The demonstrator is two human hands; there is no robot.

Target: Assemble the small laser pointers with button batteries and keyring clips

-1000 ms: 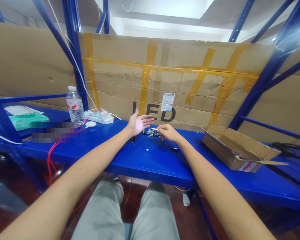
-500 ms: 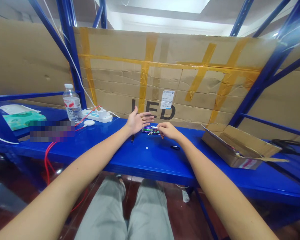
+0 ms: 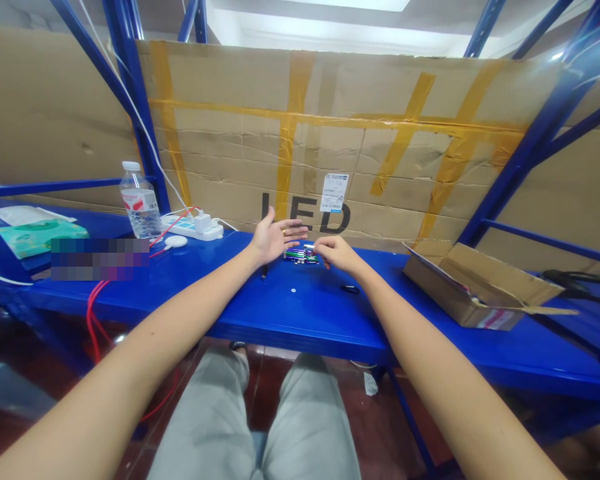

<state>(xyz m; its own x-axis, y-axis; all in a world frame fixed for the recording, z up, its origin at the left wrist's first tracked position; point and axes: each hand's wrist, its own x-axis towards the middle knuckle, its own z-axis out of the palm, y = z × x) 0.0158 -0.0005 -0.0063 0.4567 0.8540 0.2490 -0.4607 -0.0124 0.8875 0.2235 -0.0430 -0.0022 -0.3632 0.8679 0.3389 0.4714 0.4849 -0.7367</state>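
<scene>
My left hand (image 3: 274, 239) is held palm up over the blue shelf (image 3: 260, 313), fingers stretched out, a ring on one finger. Just right of it lies a small bunch of colourful pen-like sticks (image 3: 300, 255), green, purple and silver. My right hand (image 3: 334, 253) rests with its fingers curled at the right end of that bunch, pinching at one stick. A dark pen (image 3: 265, 271) lies under my left wrist. A small black clip-like object (image 3: 349, 289) and a white dot (image 3: 293, 291) lie on the shelf nearer to me.
An open cardboard box (image 3: 473, 290) sits at the right. A water bottle (image 3: 140, 203), white power strip (image 3: 193, 227) with red cable and a green packet (image 3: 40, 235) stand at the left. A large taped LED carton (image 3: 330, 147) forms the back wall. Blue rack posts flank both sides.
The view has tilted a little, so everything sits slightly higher in frame. Both hands stay at the bunch of sticks with almost no movement.
</scene>
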